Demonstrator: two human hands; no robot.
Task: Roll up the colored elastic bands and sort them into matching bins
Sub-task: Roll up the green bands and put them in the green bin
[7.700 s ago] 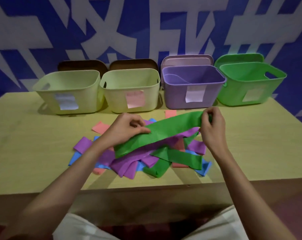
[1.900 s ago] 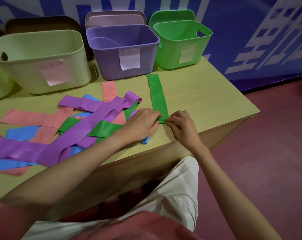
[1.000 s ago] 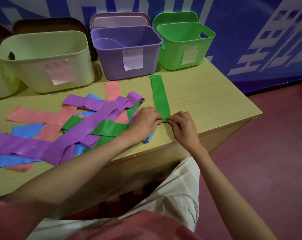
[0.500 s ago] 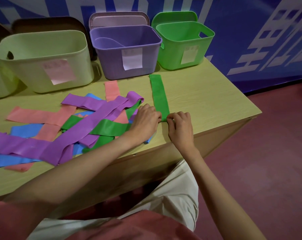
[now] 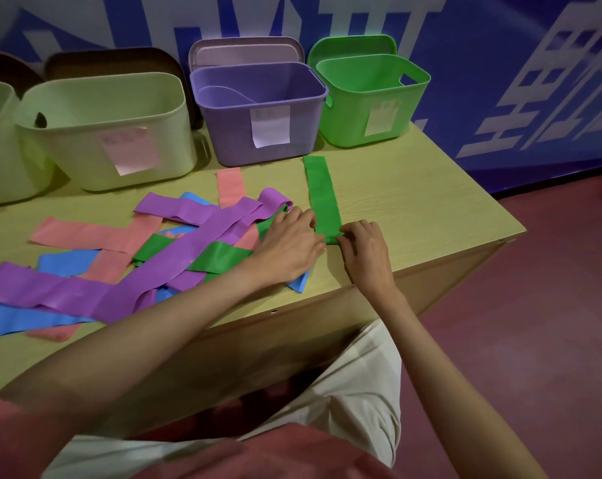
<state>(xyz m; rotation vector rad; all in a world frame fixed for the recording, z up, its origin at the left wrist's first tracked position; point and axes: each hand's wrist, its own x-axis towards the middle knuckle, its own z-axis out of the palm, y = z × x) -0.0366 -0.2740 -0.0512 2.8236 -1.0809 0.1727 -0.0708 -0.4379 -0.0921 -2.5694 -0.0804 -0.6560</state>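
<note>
From the head view we look down at a wooden tabletop. A long green band lies flat on it, running away from us toward the bins. Its near end is curled into a small roll, and both hands are on that roll. Our left hand sits on the left side, with its fingers bent over the rolled end. Our right hand sits on the right side, and its fingertips pinch the same end. The two hands almost touch each other.

To the left of the green band is a messy pile of other bands. We see purple bands, pink bands, blue bands and one more green one, all crossing over each other. Our left hand rests partly on this pile.

At the back of the tabletop stand the bins. The green bin is just past the far end of the green band. Beside it is the purple bin, then a pale yellow bin. Each bin has a paper label on its front.
</note>
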